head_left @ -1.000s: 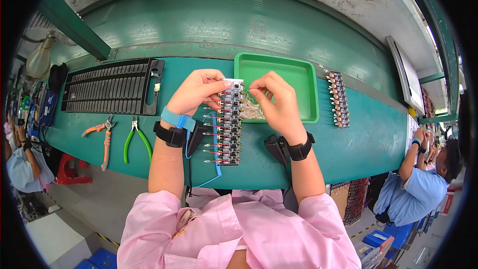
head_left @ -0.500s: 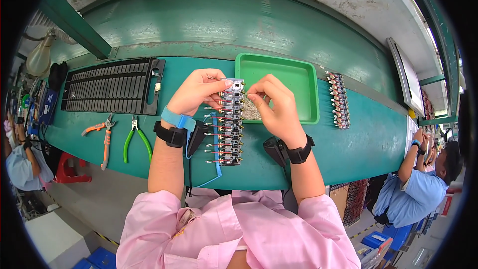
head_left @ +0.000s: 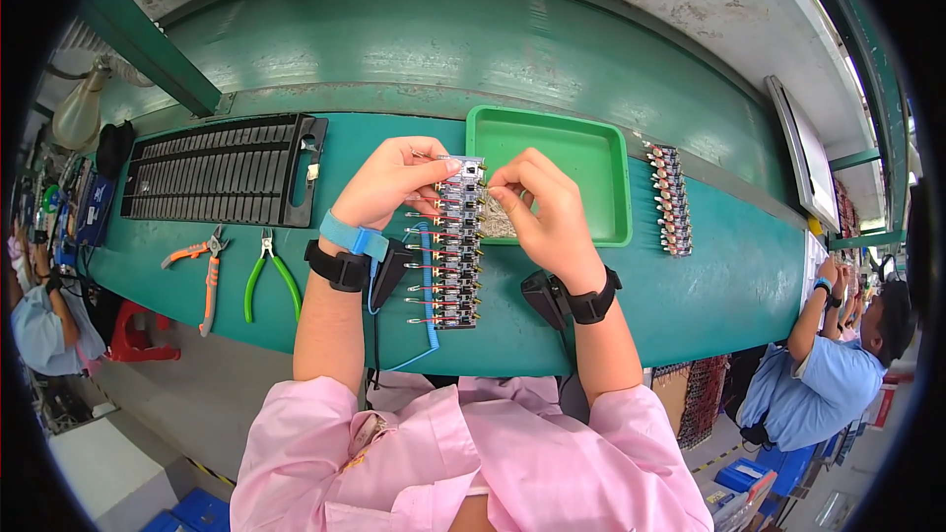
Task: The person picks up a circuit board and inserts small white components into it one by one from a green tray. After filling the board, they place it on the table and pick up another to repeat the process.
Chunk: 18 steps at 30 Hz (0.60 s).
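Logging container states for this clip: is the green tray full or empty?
The green tray is partly filled: thin, pale pieces lie toward its near left, while bare green bottom shows farther back.

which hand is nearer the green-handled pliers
Left. The left hand is beyond and right of the green-handled pliers, holding the circuit board strip; the right hand is farther right, on the strip's other side.

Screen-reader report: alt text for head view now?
A person's left hand holds a strip of red-wired circuit boards over a green workbench; the right hand is close to its upper right edge. Behind is a green tray; to the left, a black rack and two pliers; to the right, another strip.
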### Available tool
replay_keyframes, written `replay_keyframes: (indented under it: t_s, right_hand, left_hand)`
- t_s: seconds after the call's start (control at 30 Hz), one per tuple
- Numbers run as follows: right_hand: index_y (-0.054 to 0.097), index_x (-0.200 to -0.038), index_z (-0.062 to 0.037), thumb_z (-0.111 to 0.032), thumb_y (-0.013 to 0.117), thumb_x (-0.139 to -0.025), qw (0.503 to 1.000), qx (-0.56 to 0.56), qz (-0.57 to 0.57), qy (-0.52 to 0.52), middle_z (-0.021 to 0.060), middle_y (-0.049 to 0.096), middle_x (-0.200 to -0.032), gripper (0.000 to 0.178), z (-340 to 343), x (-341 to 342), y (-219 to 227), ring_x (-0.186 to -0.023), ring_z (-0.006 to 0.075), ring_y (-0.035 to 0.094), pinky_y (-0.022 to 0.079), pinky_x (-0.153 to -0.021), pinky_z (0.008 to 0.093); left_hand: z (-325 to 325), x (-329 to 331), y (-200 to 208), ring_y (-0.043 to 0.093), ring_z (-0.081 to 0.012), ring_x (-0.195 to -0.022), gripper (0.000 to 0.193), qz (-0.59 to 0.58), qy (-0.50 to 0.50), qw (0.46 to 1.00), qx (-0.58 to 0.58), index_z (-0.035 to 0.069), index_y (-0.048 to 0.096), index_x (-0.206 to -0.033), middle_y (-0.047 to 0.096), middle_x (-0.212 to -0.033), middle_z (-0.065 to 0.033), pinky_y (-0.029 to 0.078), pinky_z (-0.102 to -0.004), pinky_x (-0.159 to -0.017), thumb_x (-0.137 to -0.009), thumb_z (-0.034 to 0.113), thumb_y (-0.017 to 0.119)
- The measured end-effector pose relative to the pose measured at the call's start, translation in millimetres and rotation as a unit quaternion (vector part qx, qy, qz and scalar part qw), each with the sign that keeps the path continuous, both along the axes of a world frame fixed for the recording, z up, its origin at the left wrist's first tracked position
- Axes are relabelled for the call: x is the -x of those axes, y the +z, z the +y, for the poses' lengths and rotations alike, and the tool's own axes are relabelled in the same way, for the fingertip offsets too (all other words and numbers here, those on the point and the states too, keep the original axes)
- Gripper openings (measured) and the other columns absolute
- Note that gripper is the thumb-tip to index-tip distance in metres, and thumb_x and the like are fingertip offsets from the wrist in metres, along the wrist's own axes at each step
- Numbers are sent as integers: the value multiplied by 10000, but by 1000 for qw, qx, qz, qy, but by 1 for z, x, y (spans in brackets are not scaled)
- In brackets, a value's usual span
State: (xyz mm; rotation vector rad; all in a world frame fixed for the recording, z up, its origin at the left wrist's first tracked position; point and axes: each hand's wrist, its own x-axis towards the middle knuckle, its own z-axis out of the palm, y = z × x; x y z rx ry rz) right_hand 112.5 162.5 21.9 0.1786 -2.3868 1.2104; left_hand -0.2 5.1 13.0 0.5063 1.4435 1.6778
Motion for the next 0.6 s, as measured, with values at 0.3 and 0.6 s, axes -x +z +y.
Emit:
replay_keyframes:
  t_s: [0.3,0.6]
  right_hand:
    - [533,-766,15,58,571,-732,1000,-21,4,-3,62,504,-727,67,0,0,-1,-614,148,497,390,-502,241]
    - [527,-770,10,67,568,-726,998,-52,22,-18,65,497,-725,84,1,0,-3,-617,162,501,392,-505,250]
  left_hand:
    - [-1,1,0,494,-25,-512,150,5,-3,1000,-1,53,531,-738,521,-630,19,470,-178,-449,-825,169,572]
    - [0,0,0,493,-22,-509,141,-6,-2,1000,-11,57,533,-740,526,-637,18,468,-173,-448,-827,164,566]
